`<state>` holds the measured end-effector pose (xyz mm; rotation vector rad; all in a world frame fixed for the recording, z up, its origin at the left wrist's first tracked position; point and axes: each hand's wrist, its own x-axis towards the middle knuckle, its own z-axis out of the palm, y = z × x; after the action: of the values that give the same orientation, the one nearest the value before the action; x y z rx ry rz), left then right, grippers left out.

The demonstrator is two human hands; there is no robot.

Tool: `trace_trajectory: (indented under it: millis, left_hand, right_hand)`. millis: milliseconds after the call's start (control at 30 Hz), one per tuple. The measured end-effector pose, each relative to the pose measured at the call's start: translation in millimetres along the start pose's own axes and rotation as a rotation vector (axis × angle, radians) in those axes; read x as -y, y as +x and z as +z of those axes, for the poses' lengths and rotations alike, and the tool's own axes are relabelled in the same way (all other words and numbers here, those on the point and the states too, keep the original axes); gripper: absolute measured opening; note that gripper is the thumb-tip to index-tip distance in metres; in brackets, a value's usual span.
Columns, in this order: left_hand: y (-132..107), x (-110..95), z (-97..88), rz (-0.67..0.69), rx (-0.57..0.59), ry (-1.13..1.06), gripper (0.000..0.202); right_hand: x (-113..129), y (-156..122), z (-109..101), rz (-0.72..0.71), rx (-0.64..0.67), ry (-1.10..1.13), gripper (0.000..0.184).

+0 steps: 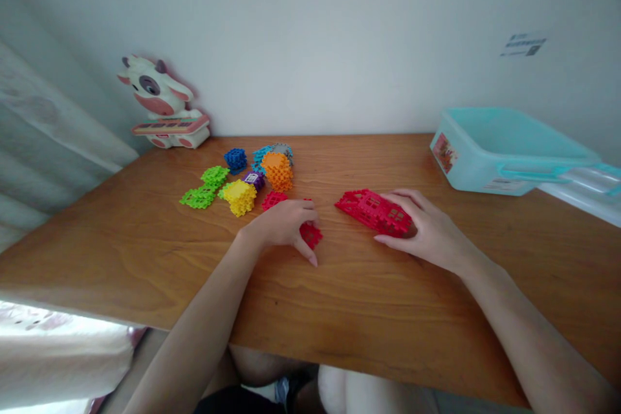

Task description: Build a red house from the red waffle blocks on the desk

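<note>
**Main piece:** a bright red plastic lattice section is seen lying on a honey-brown wooden table, gripped at its right end.

**Right hand:** fingers are closed around that end.

**Left hand:** just left of the section, fingers are curled around a small red lattice block.

**Other bits:** yellow, orange and lime-green lattice blocks are scattered further left.

**Off to the right:** a pale turquoise plastic storage bin is placed well away.
</note>
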<state>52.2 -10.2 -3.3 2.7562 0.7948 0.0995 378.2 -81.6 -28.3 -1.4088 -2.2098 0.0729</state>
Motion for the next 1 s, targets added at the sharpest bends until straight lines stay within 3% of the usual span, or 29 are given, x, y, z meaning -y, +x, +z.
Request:
trace_trajectory:
  millis: [233,367,467,600,700,833,933,1000]
  left_hand:
    - [-6,1,1.0,-0.061,0.037,-0.374,0.049]
    - [-1,-11,5.8,0.04,-0.002,-0.326,0.034]
    - [3,-21,9.4,0.114,-0.045,-0.253,0.035]
    - [7,-29,17.8,0.127,-0.095,-0.4,0.043]
    - [10,-33,25.2,0.098,-0.154,-0.681,0.041]
    - [15,-41,33.9,0.072,-0.227,-1.006,0.038]
    - [19,-47,38.5,0.047,-0.295,-1.026,0.042]
    - [22,-48,40.9,0.008,-0.374,-0.915,0.041]
  right_hand:
    - [1,0,-5,-0.014,-0.016,-0.006,0.081]
    - [1,0,-3,-0.038,-0.081,-0.053,0.089]
    - [5,-1,-3,-0.093,-0.179,-0.052,0.089]
    - [19,-3,-1,-0.26,-0.274,-0.017,0.073]
    - [36,-2,2,-0.388,-0.236,-0.005,0.06]
    - [54,0,10,-0.455,-0.168,-0.005,0.016]
    - [56,0,12,-0.463,-0.22,0.029,0.012]
    - [53,-1,11,-0.374,-0.289,0.073,0.013]
